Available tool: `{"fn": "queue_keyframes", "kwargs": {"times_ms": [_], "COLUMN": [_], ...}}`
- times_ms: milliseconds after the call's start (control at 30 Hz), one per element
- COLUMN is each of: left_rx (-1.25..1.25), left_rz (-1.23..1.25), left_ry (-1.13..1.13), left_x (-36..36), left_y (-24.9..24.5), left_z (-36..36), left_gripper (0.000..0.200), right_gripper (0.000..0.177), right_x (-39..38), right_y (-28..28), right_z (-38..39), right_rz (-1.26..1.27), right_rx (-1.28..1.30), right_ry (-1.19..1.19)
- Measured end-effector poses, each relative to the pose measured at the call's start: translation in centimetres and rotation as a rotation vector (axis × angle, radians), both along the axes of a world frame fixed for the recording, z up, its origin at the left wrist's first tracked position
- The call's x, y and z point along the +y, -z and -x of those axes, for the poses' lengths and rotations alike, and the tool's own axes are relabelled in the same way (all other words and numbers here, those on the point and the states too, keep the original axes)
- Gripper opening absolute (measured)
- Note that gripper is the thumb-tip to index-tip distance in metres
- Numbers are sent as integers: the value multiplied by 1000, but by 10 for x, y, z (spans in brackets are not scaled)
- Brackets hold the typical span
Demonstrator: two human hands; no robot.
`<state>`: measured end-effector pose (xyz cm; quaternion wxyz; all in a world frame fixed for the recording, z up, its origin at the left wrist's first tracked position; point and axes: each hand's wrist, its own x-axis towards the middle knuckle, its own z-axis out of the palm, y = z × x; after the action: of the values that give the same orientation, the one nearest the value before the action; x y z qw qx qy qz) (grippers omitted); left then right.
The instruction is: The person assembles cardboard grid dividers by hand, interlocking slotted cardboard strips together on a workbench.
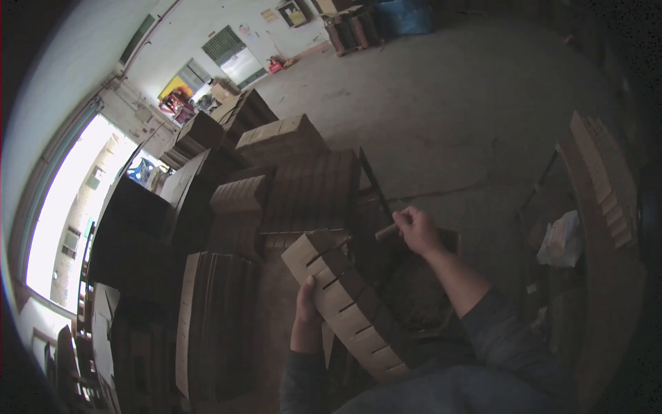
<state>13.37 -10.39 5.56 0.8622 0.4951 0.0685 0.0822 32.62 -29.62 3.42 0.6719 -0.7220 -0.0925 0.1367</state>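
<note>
A long bundle of slotted cardboard pieces (345, 310) runs diagonally in front of my body, with dark slots along its pale edge. My left hand (308, 303) grips its left side, thumb on the pale face. Just beyond the bundle's upper end, my right hand (417, 231) is closed around a short brown piece (387, 232), which looks like cardboard or a small roll; the dim light hides its exact kind. This piece is apart from the bundle. Below my right hand stands a dark open bin (420, 323), its contents too dark to make out.
Stacks of folded cardboard (217, 324) stand on the left, with more slotted bundles (283, 134) piled ahead. To the right, a bench (586, 207) carries a slotted cardboard row (607, 179) near a white plastic bag (560, 239). A dark metal bar (374, 183) rises ahead.
</note>
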Motion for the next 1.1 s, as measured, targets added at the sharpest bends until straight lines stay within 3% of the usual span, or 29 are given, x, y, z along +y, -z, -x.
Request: {"fn": "queue_keyframes", "kwargs": {"times_ms": [67, 133, 267, 333, 400, 567, 767, 833, 967, 1033, 1100], "left_rx": [-5, -31, -18, 20, 32, -76, -191, -165, -183, -164, -182], "left_rz": [39, 25, 36, 9, -2, -1, 7, -19, 37, 91, 151], "left_ry": [11, 25, 19, 16, 4, -28, -122, -241, -321, -364, -384], "left_x": [-1, -3, -3, -5, -8, -2, 23, 37, 57, 56, 60], "left_y": [0, 0, 3, 1, -5, -17, -24, -21, 1, 6, 21], "left_z": [4, 0, -2, -3, -1, 11, 34, 45, 57, 57, 55], "left_gripper": [67, 66, 66, 66, 65, 64, 62, 64, 67, 70, 68], "right_gripper": [32, 49, 72, 49, 40, 30, 32, 24, 54, 72, 91], "right_x": [-6, 5, 37, 48, 49, 12, -13, -9, 11, 26, 40], "right_y": [8, 25, -2, -17, -10, 39, 95, 99, 49, 40, 22], "right_z": [6, 16, 36, 41, 37, 13, 19, 24, 48, 67, 82], "right_rz": [264, 358, 194, 105, 43, 39, 622, 774, 966, 623, 452], "right_rx": [-17, -70, 52, 14, 22, 74, -252, -251, -10, 68, 120], "right_ry": [-119, -177, -251, -239, -165, 51, -262, -318, -616, -795, -984]}}
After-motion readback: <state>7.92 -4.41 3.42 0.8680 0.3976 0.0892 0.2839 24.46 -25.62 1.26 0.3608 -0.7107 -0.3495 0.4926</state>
